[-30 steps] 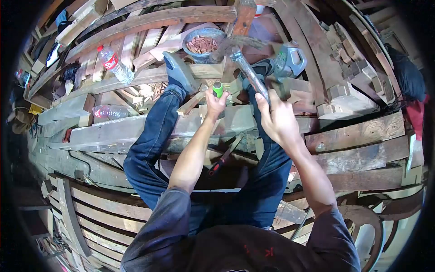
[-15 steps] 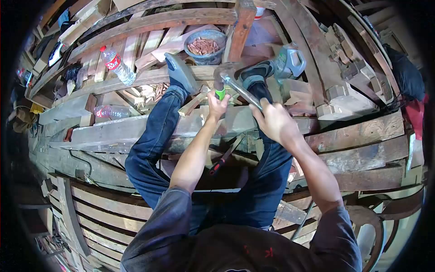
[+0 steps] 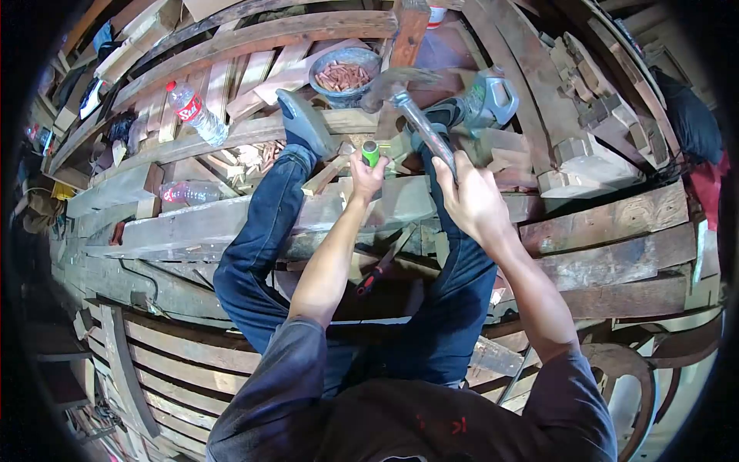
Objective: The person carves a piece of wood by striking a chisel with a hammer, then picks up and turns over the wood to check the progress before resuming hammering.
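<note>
My left hand [image 3: 367, 179] is wrapped round the green handle of a chisel [image 3: 370, 152], held upright over the wooden beam [image 3: 185, 229] between my legs. Its capped end faces up; the blade is hidden. In my right hand [image 3: 473, 199] is a hammer [image 3: 422, 123], gripped by its metal-looking shaft. The blurred hammer head is raised above and slightly right of the chisel, apart from it. A tool with a red and black handle [image 3: 369, 282] lies below the beam, between my thighs.
A bucket of small wooden pieces [image 3: 344, 77] stands ahead. Upright to the left is a clear bottle [image 3: 197, 115], and another bottle [image 3: 188, 192] lies on its side. A blue-grey jug [image 3: 491, 100] stands beside my right foot. Stacked wood blocks [image 3: 593, 165] are at right.
The hammer has lifted up and away from the chisel's end, with my right hand tilting back. My left hand and the chisel stay nearly in place.
</note>
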Motion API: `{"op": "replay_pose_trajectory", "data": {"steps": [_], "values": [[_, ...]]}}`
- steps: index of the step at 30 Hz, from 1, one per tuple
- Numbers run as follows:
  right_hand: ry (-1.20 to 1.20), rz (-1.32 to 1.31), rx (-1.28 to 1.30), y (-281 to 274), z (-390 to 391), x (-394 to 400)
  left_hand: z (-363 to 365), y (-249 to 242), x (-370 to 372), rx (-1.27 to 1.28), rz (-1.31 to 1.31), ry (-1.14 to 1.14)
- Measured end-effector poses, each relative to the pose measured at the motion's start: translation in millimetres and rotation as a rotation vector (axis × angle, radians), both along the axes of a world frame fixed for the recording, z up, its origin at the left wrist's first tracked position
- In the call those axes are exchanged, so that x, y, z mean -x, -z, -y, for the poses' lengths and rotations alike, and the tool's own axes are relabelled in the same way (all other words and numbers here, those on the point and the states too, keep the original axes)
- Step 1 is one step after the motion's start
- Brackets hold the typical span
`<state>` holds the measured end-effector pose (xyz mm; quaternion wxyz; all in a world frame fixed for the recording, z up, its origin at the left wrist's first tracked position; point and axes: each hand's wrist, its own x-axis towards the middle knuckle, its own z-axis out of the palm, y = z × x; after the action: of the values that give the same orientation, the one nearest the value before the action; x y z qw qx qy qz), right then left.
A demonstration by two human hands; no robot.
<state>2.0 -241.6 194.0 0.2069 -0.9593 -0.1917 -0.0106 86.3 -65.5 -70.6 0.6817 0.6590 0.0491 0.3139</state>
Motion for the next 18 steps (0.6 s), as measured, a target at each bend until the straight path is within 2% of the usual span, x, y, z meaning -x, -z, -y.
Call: {"op": "replay_pose_trajectory", "data": {"steps": [2,3,4,6,7,10,11,14,18], "values": [[-0.010,0.022,0.007,14.2,3.2,2.3,-2.1,31.0,-14.3,-0.024,0.029,-0.092],[-0.015,-0.098,0.126,14.8,4.3,-0.1,-1.4,26.5,-12.7,-0.042,0.029,-0.089],[-0.037,-0.105,0.120,14.8,7.6,-1.3,-0.6,21.8,-11.0,-0.060,0.030,-0.087],[-0.085,-0.111,0.099,14.0,10.3,-5.6,-7.7,-32.0,9.2,-0.119,0.001,0.006],[-0.068,-0.078,0.096,10.6,9.8,-4.9,-4.9,-22.3,4.8,-0.047,0.066,0.013],[0.004,-0.087,-0.068,-6.6,-1.3,6.8,0.3,-29.3,10.3,-0.088,0.133,-0.030],[-0.002,-0.060,-0.080,-3.0,-2.9,6.7,1.7,-16.7,7.6,0.110,0.083,0.071],[-0.097,-0.104,0.154,12.0,2.2,-1.4,1.0,-19.9,9.7,0.126,0.021,0.071],[-0.093,-0.158,0.057,-11.7,-4.0,-1.9,0.7,-13.2,5.6,0.029,0.067,0.015]]}}
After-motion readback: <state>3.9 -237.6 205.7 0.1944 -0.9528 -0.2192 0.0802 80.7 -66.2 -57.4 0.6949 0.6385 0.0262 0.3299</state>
